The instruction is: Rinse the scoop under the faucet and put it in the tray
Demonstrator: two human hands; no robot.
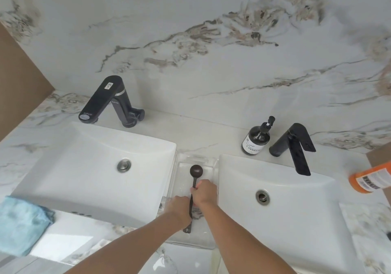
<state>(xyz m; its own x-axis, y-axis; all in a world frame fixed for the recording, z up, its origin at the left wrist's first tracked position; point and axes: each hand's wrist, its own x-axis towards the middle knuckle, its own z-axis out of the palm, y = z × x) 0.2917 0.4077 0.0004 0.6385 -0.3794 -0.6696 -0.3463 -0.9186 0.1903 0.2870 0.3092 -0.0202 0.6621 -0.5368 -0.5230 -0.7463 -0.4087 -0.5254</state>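
Marble counter (198, 138), twin sinks | scoop (194, 180) lies over clear tray (214, 165) between the basins, bowl pointing away | right hand (205, 191) pinching the handle, left hand (179, 207) closed beside it, its grip hidden | both faucets (110, 102) dry | rinsed or not, can't tell; placing looks underway

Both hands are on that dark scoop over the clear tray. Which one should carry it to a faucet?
Probably the right hand: it grips the scoop nearer its bowl, and the right faucet looks closer.
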